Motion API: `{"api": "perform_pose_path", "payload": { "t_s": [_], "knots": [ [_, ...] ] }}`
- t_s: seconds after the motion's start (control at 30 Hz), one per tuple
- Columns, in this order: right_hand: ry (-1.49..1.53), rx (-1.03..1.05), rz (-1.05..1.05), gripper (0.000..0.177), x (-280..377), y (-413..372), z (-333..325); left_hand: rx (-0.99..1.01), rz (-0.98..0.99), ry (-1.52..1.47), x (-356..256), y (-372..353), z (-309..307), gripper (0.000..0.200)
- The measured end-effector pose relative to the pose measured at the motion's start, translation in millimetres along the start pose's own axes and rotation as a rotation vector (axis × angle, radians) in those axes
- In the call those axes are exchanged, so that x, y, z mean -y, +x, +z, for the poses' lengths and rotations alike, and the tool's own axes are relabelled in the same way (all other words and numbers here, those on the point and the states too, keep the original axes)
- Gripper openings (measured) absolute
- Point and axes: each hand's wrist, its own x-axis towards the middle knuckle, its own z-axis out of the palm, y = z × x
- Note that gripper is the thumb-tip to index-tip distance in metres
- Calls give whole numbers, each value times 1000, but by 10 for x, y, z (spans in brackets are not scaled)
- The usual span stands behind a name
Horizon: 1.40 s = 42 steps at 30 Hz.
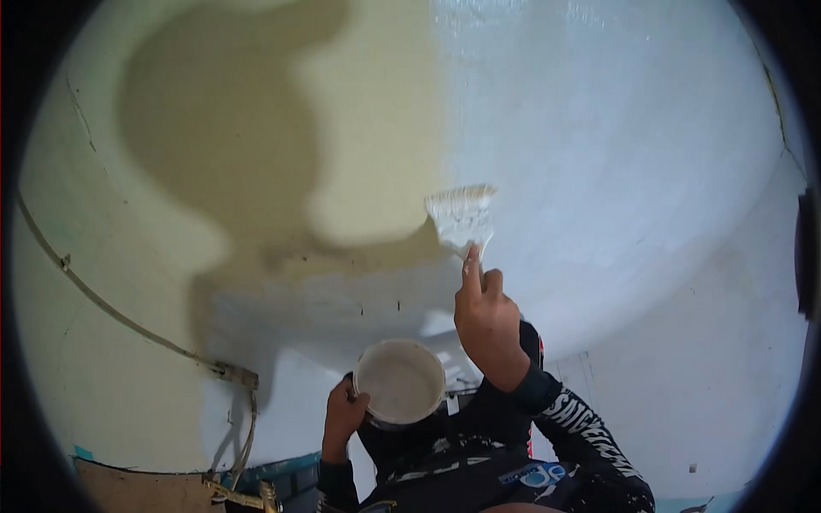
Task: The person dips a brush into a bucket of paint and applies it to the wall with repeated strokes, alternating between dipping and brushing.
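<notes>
My right hand [492, 329] grips the handle of a wide paintbrush [463, 218], its index finger laid along the handle. White paint coats the brush, and its bristles point up against the wall, at the border between the yellowish part and the white part. Lower down, my left hand [344, 413] is closed on the left rim of a round tub [399, 382] in front of my body. Whitish paint shows inside the tub, and the fingers behind it are partly hidden.
The wall [376, 171] is yellowish at left, white at right and below. A cable [120, 299] runs down the left side to a small box [237, 374]. A brown board [137, 487] stands at lower left. Two nails [398, 306] stick out above the tub.
</notes>
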Motion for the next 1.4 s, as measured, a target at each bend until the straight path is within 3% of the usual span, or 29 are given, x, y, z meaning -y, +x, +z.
{"api": "perform_pose_path", "payload": {
  "t_s": [0.03,0.13,0.17,0.2,0.23,0.3,0.33,0.37,0.43,0.5,0.57,0.63,0.7,0.73,0.8,1.03,1.3,1.4],
  "knots": [
    [119,114,97,60,51,-141,16,-33,172,117,-9,3,-7,23],
    [299,368,264,51,97,-511,162,26,-28,-58,-373,-87,8,23],
    [359,469,327,47,111,-628,244,31,23,-64,-332,-70,21,22],
    [432,429,359,39,84,-742,305,56,-18,-65,-263,-59,24,16],
    [443,450,360,39,37,-818,293,76,-58,-67,-195,-32,19,25],
    [827,475,445,37,-105,-934,184,71,-55,-43,-70,2,36,22],
    [869,581,483,35,-151,-887,7,72,-45,-20,-88,-49,31,20],
    [915,674,492,33,-184,-823,-180,74,-73,-22,-110,-89,32,19],
    [878,858,309,31,-268,-699,-376,28,-5,48,-5,-119,51,21],
    [851,993,209,29,-278,-679,-361,47,-109,-46,-168,-186,59,21],
    [828,983,-78,35,-249,-788,-165,56,-105,-113,-204,-216,69,21],
    [806,1021,-156,37,-96,-892,45,34,-111,-103,-252,-244,85,19],
    [675,1032,-382,26,99,-969,249,47,-94,-100,-257,-268,101,19],
    [684,1038,-385,26,177,-1022,386,42,-103,-97,-271,-287,108,19],
    [672,969,-534,25,326,-1113,674,69,-109,-103,-305,-302,109,17],
    [543,930,-572,22,583,-1324,1012,76,-109,-79,-329,-311,100,16],
    [615,1113,-535,22,437,-1172,968,71,-113,-90,-266,-208,123,20],
    [629,1006,-490,23,559,-1224,958,97,-117,-68,-340,-182,134,12]
  ]
}}
